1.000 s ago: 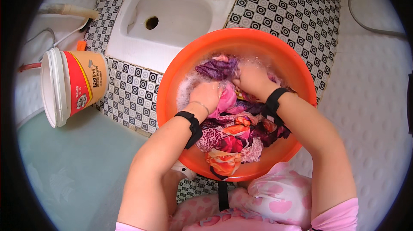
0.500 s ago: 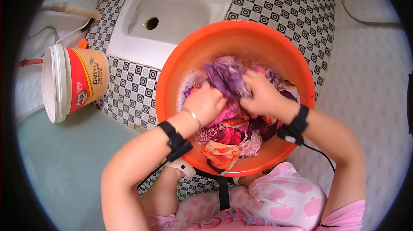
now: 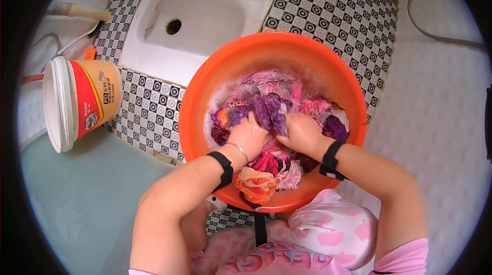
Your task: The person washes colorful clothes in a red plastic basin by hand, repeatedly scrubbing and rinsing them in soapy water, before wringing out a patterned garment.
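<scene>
Purple patterned cloth [image 3: 270, 112] hangs bunched between two bare hands over the suds [image 3: 218, 95] in an orange basin [image 3: 193, 98]. The left hand [image 3: 248, 135] grips its lower left and the right hand [image 3: 302, 132] its lower right, fingers curled narrow around the fabric, though folds hide the fingertips; a hold from both sides appears to steady the bundle between them. The basin sits just in front of the pink-and-white trousers [image 3: 333, 229], seemingly so both arms reach its middle with elbows bent. Orange-and-white fabric [image 3: 256, 185] and pale pink cloth [image 3: 288, 175] crowd the near side, leaving little room below the hands. Beyond, the basin hides one corner of a white squat toilet [image 3: 200, 16] set in patterned tiles [image 3: 338, 3]; a beige-and-red bucket [image 3: 97, 100] is well apart at left, and a grey hose [image 3: 446, 39] curves along the wall at right
</scene>
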Demonstrator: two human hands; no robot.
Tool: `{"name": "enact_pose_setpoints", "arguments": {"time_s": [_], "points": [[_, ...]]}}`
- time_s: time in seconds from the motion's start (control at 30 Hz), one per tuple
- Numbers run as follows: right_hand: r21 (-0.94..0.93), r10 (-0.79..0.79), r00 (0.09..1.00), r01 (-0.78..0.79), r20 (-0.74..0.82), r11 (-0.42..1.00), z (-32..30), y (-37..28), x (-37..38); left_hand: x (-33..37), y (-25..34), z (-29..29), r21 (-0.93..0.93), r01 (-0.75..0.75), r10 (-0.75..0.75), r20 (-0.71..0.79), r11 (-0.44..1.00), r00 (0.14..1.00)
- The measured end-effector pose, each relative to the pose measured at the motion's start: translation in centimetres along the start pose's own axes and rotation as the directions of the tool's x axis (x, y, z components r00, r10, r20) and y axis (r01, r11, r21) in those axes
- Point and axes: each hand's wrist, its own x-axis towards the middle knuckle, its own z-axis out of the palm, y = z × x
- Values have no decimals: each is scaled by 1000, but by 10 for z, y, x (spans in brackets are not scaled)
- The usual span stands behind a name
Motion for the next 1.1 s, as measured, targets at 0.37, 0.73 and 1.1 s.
{"name": "enact_pose_setpoints", "arguments": {"time_s": [0.37, 0.73, 1.1], "points": [[-37, 214, 965, -222, -154, 974, -18, 49, 80, 75, -26, -41, -173, 124, -88, 204, 977, 975], [530, 227, 971, -229, 70, 816, -23, 63, 105, 98, -34, -61, -382, 541, -473, 263, 749, 841], [-174, -254, 966, 257, 40, 951, -37, -24, -69, -57, 9, -51, -308, -50, 99, 145, 950, 984]]}}
